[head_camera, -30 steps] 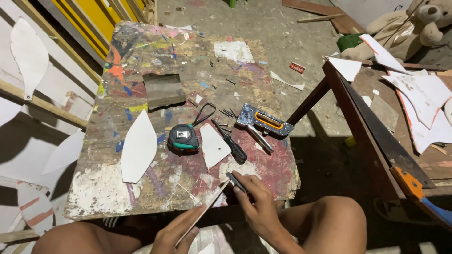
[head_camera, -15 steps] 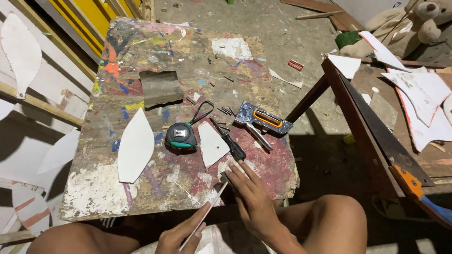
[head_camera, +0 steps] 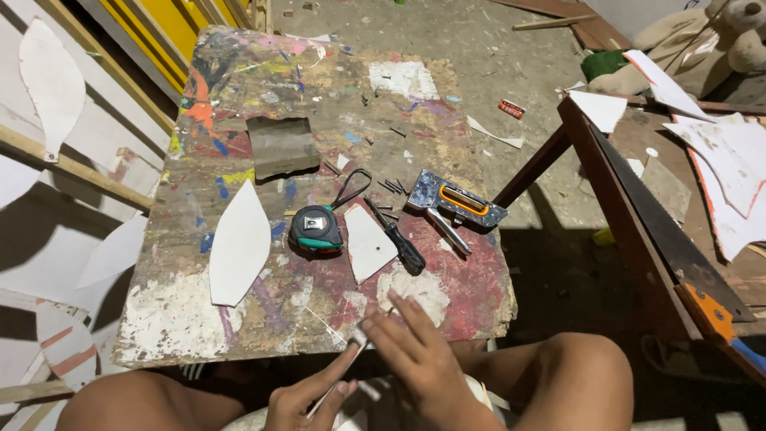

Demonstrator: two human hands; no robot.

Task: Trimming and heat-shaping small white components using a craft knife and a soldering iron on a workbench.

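My left hand [head_camera: 309, 397] holds a thin white cut-out piece [head_camera: 356, 346] edge-on, just below the near edge of the paint-stained wooden table [head_camera: 263, 88]. The fingers of my right hand [head_camera: 416, 353] pinch the upper end of the same piece. Both hands sit between my bare knees. On the table just beyond them lie a small white pointed piece [head_camera: 369, 242], a black screwdriver [head_camera: 396, 237] and a black-and-green tape measure [head_camera: 315, 230].
A leaf-shaped white cut-out [head_camera: 239, 243], a grey sanding sheet [head_camera: 281, 145], a staple gun [head_camera: 456, 203] and loose screws [head_camera: 389, 187] lie on the table. A saw with an orange handle [head_camera: 706, 310] rests on the right-hand bench with white cut-outs [head_camera: 730, 156]. A stuffed toy [head_camera: 718, 32] lies beyond.
My right hand has slid down and left along the thin piece, closer to my left hand. The piece's upper end now sits lower, off the table top.
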